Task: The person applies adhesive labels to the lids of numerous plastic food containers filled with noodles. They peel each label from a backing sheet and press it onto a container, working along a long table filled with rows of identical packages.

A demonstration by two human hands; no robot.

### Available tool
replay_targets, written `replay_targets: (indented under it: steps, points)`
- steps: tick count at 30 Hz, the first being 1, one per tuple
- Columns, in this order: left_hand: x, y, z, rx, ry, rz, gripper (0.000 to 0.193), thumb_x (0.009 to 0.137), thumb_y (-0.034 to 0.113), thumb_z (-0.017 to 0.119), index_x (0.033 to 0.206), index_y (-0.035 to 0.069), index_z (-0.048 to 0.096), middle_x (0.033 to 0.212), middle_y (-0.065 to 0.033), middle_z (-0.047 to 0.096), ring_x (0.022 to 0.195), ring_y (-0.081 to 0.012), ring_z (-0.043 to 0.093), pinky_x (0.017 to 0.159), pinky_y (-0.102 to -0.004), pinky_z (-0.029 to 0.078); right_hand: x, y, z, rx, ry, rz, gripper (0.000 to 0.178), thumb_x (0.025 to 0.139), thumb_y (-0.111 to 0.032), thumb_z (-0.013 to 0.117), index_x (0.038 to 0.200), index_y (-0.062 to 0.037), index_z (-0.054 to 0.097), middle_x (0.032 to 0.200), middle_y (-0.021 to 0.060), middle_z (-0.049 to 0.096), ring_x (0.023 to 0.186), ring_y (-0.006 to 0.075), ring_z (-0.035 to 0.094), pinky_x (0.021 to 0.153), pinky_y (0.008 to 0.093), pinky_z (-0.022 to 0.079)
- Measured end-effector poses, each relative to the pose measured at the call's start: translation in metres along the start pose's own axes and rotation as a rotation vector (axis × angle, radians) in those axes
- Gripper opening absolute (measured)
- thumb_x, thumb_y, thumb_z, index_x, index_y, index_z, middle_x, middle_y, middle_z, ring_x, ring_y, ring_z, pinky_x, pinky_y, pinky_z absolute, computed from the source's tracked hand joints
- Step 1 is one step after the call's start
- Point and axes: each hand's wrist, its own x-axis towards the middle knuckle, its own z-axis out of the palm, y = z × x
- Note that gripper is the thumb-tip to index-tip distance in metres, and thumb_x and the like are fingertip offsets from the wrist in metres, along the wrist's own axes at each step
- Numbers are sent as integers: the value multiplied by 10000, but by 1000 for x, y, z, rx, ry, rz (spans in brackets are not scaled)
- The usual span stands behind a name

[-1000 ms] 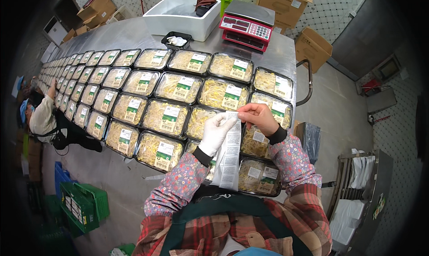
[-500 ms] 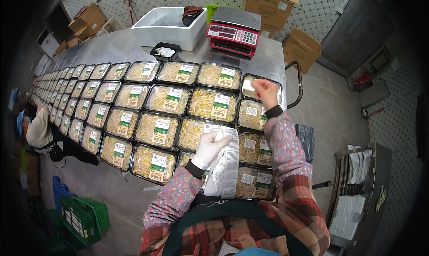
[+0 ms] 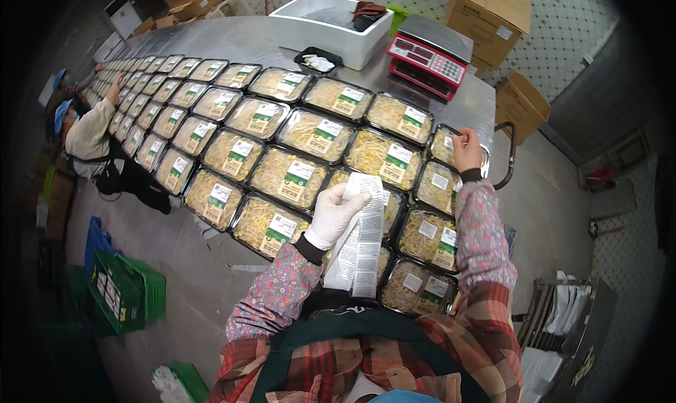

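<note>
My left hand (image 3: 331, 216), in a white glove, grips a long folded strip of printed white labels (image 3: 367, 237) above the near trays. My bare right hand (image 3: 467, 149) is over the last black tray (image 3: 438, 153) at the table's right end, fingers curled together against its film. A small white label (image 3: 448, 142) shows beside the fingertips; whether they still pinch it or anything else is hidden. Clear-topped trays of bean sprouts (image 3: 384, 156) stand in rows, most with a green, white and tan label. Those in the rightmost column also bear a small white label (image 3: 427, 228).
A white tub (image 3: 331, 33), a small black tray (image 3: 310, 57) and a red scale (image 3: 426, 58) stand at the table's back. Cardboard boxes (image 3: 486, 23) are behind. A metal rail (image 3: 508, 153) curves off the right end. Another person (image 3: 91, 132) works at far left; green crates (image 3: 127, 290) lie below.
My right hand has gone from holding a white label above the last tray to touching that tray's film. The view has shifted, so the table sits further right. The left hand keeps the label strip.
</note>
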Motion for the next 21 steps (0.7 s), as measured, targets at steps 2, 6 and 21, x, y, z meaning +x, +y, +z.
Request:
replay_targets:
  steps: [2,6,21]
  points:
    - [-4,1,-8,100,9,-6,240,865,39,481,1076,-14,581,975,-101,636,878,-177,600,758,-288,500,-35,-98,-8,860,-474,208,368,860,-277,595,1109,-19,510,879,33,601,782,114,587,569,240,489]
    - [-4,1,-18,188,0,-8,241,865,64,491,1074,-8,586,974,-104,638,880,-188,602,764,-296,496,-98,-180,-16,893,-1063,9,181,818,-99,658,960,2,606,749,10,618,604,47,565,516,175,455]
    - [4,-65,-32,223,-147,-134,258,865,156,526,1066,17,608,969,-113,649,889,-230,608,788,-326,484,-75,-174,54,975,-577,21,133,787,-109,686,847,5,653,611,15,587,486,50,504,430,173,397]
